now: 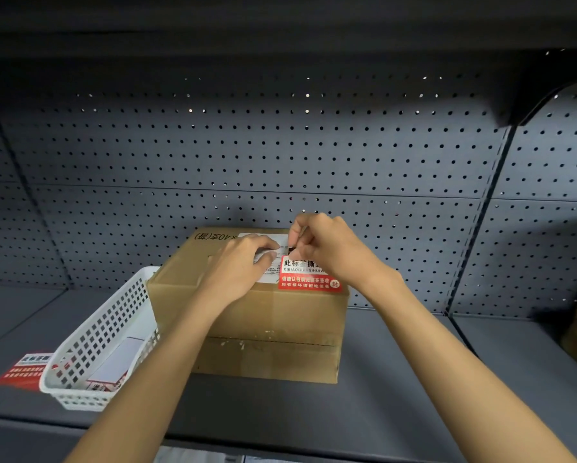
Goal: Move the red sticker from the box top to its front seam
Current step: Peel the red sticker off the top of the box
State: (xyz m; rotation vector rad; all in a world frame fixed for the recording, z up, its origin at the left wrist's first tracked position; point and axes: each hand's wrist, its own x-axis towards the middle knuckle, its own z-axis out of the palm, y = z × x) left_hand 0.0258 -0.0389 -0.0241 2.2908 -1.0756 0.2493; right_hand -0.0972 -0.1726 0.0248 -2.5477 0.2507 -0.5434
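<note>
While our left hand lies flat on one box, our right hand's fingers pinch the upper corner of one red sticker lying flat, long axis left-right.

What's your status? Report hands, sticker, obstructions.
Left hand flat on box top, bracing. Right hand pinching far edge of red sticker, sticker on top near front edge. Front seam unobstructed; white basket touches box's left side.

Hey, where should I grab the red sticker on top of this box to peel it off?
Pinch the red sticker at its far edge, where the right hand is already picking. It lies flat on the cardboard box top by the front edge, so probably peel from the back toward you, while the left hand presses the box down.
</note>
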